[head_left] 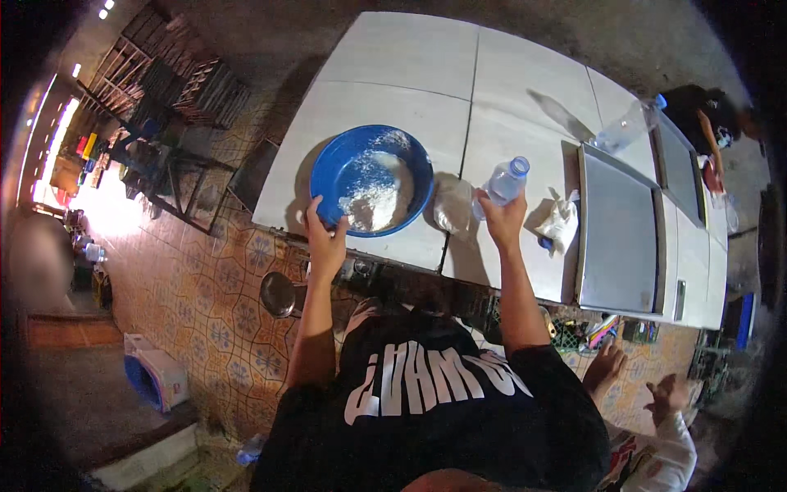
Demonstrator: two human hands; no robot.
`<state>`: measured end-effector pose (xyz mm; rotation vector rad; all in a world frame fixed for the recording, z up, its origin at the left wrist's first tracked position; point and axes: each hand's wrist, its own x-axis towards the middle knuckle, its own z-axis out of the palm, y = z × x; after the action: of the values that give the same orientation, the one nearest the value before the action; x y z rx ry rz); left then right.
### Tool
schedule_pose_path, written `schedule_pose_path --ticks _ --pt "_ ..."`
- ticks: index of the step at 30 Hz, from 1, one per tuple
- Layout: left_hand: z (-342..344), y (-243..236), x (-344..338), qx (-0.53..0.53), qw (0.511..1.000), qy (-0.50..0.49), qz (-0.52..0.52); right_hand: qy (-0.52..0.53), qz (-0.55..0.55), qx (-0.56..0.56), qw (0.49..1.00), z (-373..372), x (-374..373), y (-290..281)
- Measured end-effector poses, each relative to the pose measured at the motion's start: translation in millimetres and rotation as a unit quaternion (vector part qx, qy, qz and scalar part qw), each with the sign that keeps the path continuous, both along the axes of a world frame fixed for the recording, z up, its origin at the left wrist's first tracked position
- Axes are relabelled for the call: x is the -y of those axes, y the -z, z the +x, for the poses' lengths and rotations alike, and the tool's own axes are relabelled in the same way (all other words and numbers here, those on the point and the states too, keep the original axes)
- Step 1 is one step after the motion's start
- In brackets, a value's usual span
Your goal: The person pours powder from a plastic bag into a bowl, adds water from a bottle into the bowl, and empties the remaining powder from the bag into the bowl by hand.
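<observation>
A round blue basin (348, 162) stands on the white tabletop, with a heap of white powder (373, 203) inside and more dusted over its far wall. My left hand (325, 238) grips the basin's near-left rim, thumb toward the inside. To the right of the basin, my right hand (505, 220) is wrapped round a clear plastic bottle (502, 182) with a bluish neck; its contents are hard to make out. Between bottle and basin lies a pale clear-wrapped packet (452, 205). A crumpled white plastic bag (561, 223) rests to the right of my right hand.
A shallow metal tray (621, 234) lies on the right part of the table (393, 61), with another tray (679, 168) beyond. A large clear bottle (627, 129) lies near them. One person (711, 123) works at the far right; another person's hands (607, 367) show at lower right.
</observation>
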<state>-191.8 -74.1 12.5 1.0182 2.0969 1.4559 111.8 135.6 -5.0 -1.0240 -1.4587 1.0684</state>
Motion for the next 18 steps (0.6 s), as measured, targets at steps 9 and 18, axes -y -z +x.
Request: schedule_pose_path --ticks 9,18 --pt "-31 23 10 0.016 1.0 -0.013 0.021 -0.067 0.037 0.05 0.996 0 1 -26" --pt "-63 34 -16 0.061 0.997 0.001 0.05 -0.182 0.119 0.158 0.963 -23 16 -89"
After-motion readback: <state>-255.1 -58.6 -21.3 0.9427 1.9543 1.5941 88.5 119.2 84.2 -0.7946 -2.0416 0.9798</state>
